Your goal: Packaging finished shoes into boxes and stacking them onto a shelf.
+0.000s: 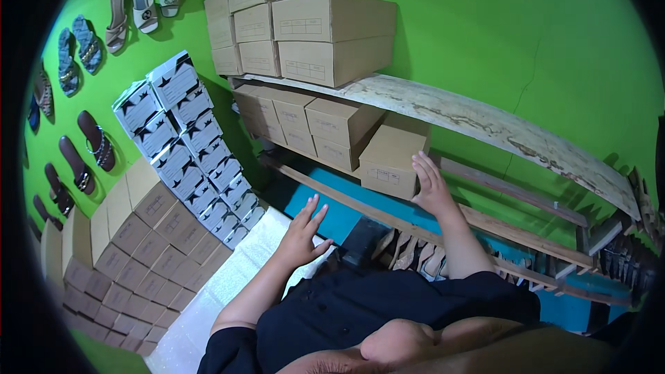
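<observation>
My right hand [433,185] is raised with its fingers stretched out, right at the right side of a brown cardboard shoe box [388,156]. Whether the palm presses on the box or only hovers beside it, I cannot tell. That box sits at the right end of a row of brown boxes [329,121] on the lower shelf. Lower and to the left, my left hand [303,237] hangs in the air with fingers spread, holding nothing.
More brown boxes [336,21] stand on the upper shelf board [485,118]. White boxes with black stars [197,145] form a tall stack at left, beside stacked brown boxes [149,256]. Sandals [86,45] hang on the green wall. Shoes [409,253] line a low rack beneath the wooden rails [346,197].
</observation>
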`<state>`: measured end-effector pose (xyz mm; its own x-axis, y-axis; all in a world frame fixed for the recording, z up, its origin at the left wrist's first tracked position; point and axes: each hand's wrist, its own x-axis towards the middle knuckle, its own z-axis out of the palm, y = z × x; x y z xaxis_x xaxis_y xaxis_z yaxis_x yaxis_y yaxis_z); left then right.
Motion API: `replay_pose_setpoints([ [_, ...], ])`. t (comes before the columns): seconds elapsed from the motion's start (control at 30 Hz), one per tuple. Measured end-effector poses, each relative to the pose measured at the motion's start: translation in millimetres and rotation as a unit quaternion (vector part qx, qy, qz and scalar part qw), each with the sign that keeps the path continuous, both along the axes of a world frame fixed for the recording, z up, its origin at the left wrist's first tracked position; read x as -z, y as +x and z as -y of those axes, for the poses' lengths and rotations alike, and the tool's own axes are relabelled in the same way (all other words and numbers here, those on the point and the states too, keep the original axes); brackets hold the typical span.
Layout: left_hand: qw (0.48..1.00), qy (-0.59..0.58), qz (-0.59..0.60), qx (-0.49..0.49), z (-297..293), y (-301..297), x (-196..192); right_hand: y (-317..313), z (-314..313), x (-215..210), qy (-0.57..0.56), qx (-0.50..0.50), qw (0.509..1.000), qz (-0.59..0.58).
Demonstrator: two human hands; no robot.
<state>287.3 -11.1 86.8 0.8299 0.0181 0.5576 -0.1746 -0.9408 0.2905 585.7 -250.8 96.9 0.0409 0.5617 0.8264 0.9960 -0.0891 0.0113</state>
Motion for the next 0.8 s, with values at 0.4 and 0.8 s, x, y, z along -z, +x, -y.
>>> replay_pose_setpoints([
  [0.4, 0.987, -0.075, -0.100, -0.097, -9, -29, 31, -4, -30, 17, -0.132, 0.031, 0.938, -0.319],
  [0.8, 0.972, -0.120, -0.123, -0.163, -2, -59, 35, 13, -52, 40, -0.075, 0.035, 0.950, -0.300],
])
